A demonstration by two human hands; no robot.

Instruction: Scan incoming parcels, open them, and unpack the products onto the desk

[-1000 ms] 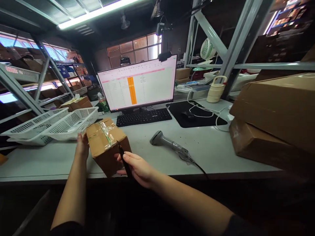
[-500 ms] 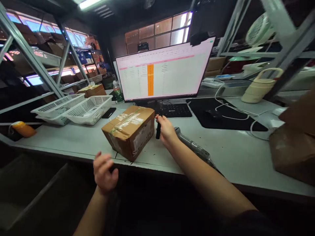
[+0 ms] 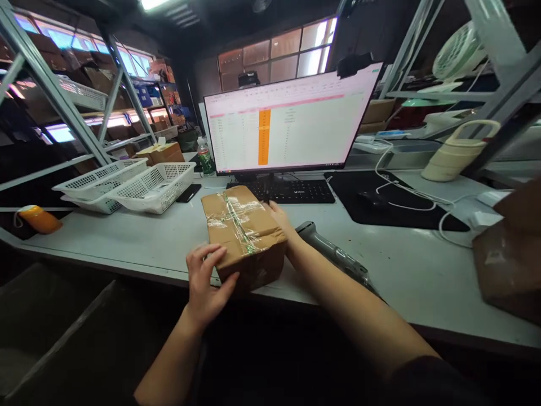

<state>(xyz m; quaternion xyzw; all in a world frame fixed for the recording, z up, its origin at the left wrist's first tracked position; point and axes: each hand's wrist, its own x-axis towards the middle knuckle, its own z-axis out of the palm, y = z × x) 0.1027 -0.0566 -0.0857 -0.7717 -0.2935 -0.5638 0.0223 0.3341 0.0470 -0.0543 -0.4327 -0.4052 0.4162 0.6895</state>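
A taped cardboard box (image 3: 253,217) sits at the front edge of the white table, its top crossed by clear and green-edged tape. My left hand (image 3: 207,282) grips its near left corner, fingers on the top and thumb against the front side. My right hand (image 3: 281,220) is closed at the box's far right side, mostly hidden by it. The slim black tool seen in that hand earlier is out of sight behind the box. Beside my right forearm lies a grey handheld scanner (image 3: 333,251).
Behind the box stand a keyboard (image 3: 300,192) and a monitor (image 3: 313,129). White plastic baskets (image 3: 158,194), a phone (image 3: 189,193) and a bottle (image 3: 205,158) are at left. A mouse (image 3: 372,198) on its pad, white cables and another cardboard box (image 3: 507,259) are at right.
The box has turned and come nearer, to the right. My left hand has risen from below the table edge and taken hold of it. My right hand has gone partly behind the box.
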